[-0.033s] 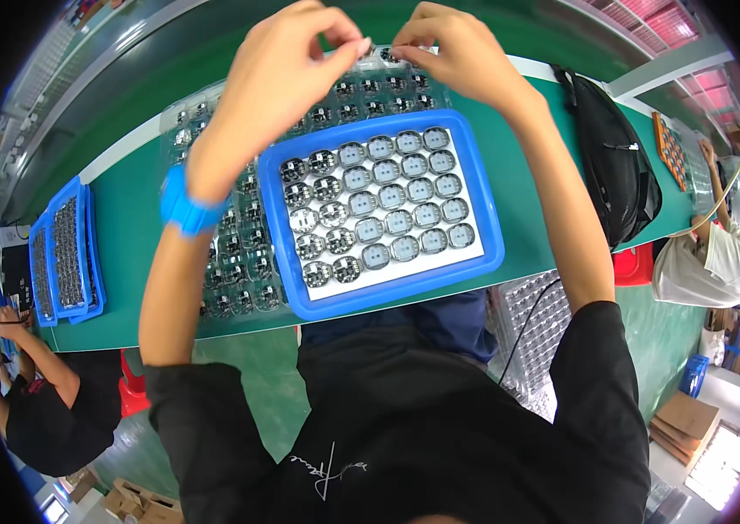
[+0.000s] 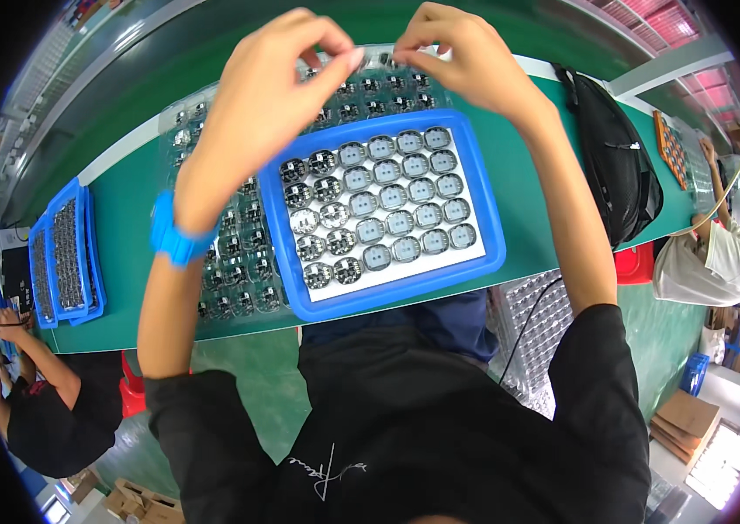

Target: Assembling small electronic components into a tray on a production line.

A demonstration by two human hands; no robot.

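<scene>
Both my hands are over the far end of a clear plastic blister tray (image 2: pixel 239 253) filled with small black-and-silver circuit boards. My left hand (image 2: pixel 287 83), below a blue wristband (image 2: pixel 183 229), has thumb and forefinger closed in a pinch; anything between them is hidden. My right hand (image 2: pixel 470 61) is pinched too, its fingertips beside a small dark piece (image 2: pixel 387 59); I cannot tell whether it is gripped. Nearer to me lies a blue tray (image 2: pixel 494 253) with a white liner. Its two left columns hold rounded housings with circuit boards (image 2: pixel 327 189); the other columns hold grey rounded housings (image 2: pixel 391 194).
Blue trays of parts (image 2: pixel 64 253) stand at the table's left end. A black backpack (image 2: pixel 615 157) lies on the right, with an orange tray (image 2: pixel 670 150) beyond it. Co-workers sit at both sides. More blister trays (image 2: pixel 527 336) lie below the table edge.
My left hand has shifted slightly left and toward me, its pinch moving away from my right fingertips. My right hand has barely moved.
</scene>
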